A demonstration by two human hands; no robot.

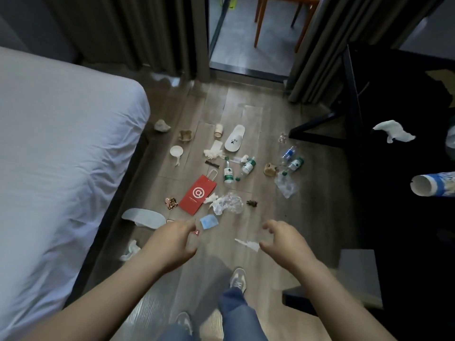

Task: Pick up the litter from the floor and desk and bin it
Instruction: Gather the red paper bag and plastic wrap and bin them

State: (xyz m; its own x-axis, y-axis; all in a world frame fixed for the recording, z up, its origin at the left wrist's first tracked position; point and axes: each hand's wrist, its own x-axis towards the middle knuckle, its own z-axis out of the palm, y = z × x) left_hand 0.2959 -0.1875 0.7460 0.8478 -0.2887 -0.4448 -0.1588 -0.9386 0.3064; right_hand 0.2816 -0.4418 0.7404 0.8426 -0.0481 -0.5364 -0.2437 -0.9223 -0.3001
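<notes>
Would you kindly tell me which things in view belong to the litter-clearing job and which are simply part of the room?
Belongs to the job: red paper bag, green-label bottle, blue mask, crumpled clear plastic, white tissue on the desk.

Just part of the room: bed, curtain, wooden chair, the person's shoe.

Blue-white cup (429, 185) cut off by right edge.

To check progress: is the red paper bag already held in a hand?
No, the red paper bag lies on the floor; the left hand and right hand hold nothing.
</notes>
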